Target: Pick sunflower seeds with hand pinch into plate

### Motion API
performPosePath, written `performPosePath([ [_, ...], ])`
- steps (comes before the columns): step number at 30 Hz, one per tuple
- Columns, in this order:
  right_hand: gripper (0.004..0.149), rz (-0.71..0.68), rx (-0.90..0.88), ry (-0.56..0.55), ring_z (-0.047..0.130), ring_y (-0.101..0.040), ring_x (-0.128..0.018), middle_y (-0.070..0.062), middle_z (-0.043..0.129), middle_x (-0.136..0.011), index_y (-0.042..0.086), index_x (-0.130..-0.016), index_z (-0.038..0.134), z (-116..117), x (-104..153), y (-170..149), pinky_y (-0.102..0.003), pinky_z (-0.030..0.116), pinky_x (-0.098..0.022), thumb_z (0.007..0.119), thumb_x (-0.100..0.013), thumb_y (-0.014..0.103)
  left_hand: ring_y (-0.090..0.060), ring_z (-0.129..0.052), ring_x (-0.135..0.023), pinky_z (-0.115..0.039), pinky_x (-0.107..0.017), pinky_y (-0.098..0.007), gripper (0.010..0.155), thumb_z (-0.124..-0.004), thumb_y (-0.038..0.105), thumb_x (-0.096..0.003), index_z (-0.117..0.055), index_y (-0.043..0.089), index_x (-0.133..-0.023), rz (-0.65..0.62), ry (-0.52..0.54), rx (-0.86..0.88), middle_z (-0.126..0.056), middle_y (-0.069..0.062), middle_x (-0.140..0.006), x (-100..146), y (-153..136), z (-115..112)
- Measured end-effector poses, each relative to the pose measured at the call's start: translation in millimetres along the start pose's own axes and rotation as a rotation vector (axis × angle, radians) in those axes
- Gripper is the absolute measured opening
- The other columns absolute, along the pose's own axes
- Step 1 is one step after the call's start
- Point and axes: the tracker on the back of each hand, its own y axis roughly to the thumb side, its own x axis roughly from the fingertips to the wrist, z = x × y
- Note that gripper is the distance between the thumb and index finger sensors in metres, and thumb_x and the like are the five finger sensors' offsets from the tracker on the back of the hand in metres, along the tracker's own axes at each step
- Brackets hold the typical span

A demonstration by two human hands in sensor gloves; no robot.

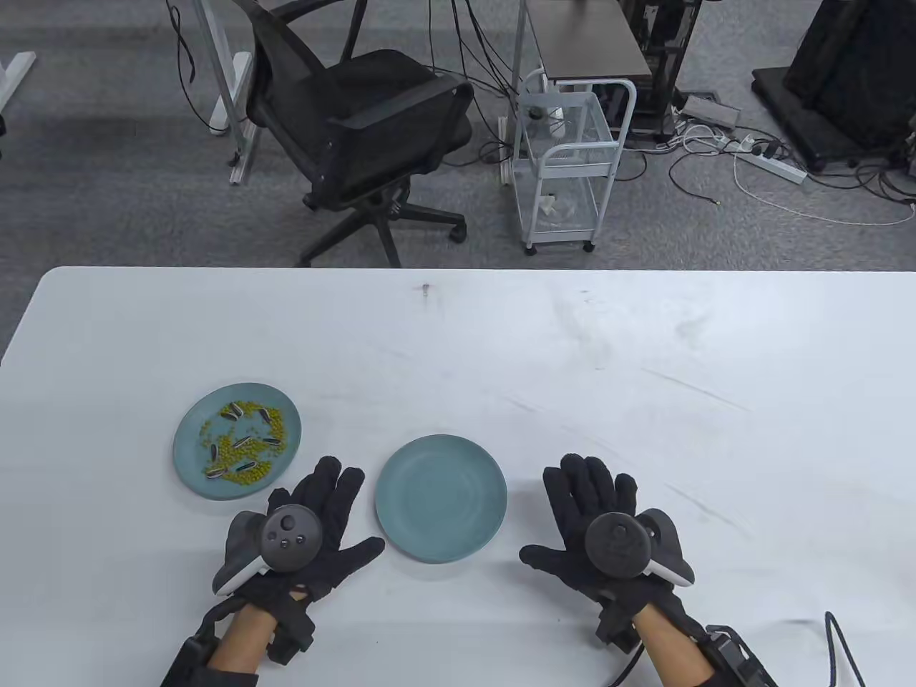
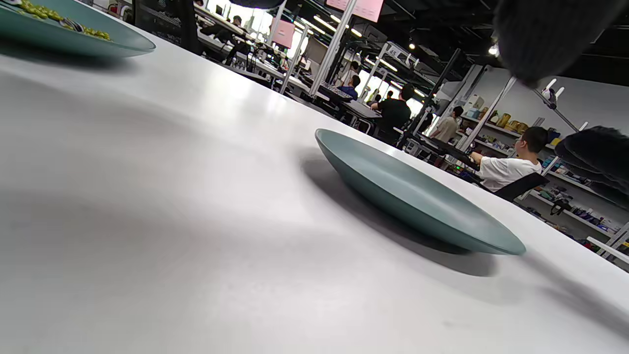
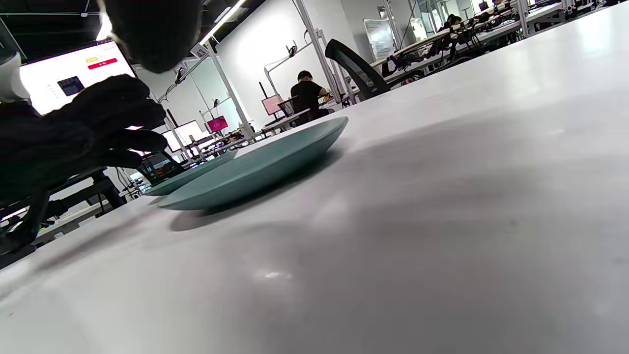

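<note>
Both the left hand (image 1: 304, 529) and right hand (image 1: 608, 533) are lying spread flat on the white counter (image 1: 572, 372), flanking the empty round teal plate (image 1: 441, 499). Striped sunflower seeds (image 1: 243, 440) are sitting among yellow-green beans (image 1: 236, 451) on the second teal plate (image 1: 187, 451), left of the empty one; pinching one seed by its ends should avoid dragging beans along.

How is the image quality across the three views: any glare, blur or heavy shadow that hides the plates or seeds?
Table view: even light, sharp; the sunflower seeds on the left plate are distinct, and the empty plate is clear. Left wrist view: tilted, near table soft and shadowed, bright window glare behind. Right wrist view: tilted, blurred dark fingers, sheen on the table.
</note>
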Motion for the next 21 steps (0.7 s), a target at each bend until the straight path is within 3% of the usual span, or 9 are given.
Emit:
performPosePath([
  [11, 0.099, 0.005, -0.005, 0.005, -0.004, -0.059, -0.099, -0.030, -0.001, -0.113, 0.006, -0.111, 0.013, -1.1, 0.4, 0.1, -0.080, -0.001, -0.057, 0.076, -0.057, 0.059, -0.035, -0.040, -0.116, -0.030, -0.076, -0.076, 0.092, -0.070, 0.076, -0.0526, -0.003, 0.047, -0.108, 0.022, 0.034, 0.012, -0.005, -0.001, -0.125, -0.9, -7.7, 1.6],
  [15, 0.098, -0.009, -0.026, 0.003, -0.002, -0.059, -0.099, -0.030, 0.001, -0.114, 0.006, -0.112, 0.015, -0.8, -0.7, -0.4, -0.080, 0.000, -0.058, 0.076, -0.056, 0.058, -0.035, -0.046, -0.114, -0.033, -0.076, -0.075, 0.092, -0.070, 0.076, -0.0528, -0.003, 0.046, -0.108, 0.061, 0.069, 0.074, -0.009, -0.002, -0.126, -1.6, -21.1, 8.1],
  [21, 0.098, -0.018, -0.013, -0.006, -0.002, -0.059, -0.099, -0.030, 0.001, -0.114, 0.006, -0.112, 0.015, -2.3, -0.8, -0.5, -0.080, 0.000, -0.058, 0.076, -0.056, 0.058, -0.036, -0.051, -0.112, -0.039, -0.074, -0.075, 0.091, -0.070, 0.077, -0.0522, -0.006, 0.045, -0.108, 0.207, 0.202, 0.138, -0.013, -0.004, -0.126, 4.1, -57.3, 25.8],
])
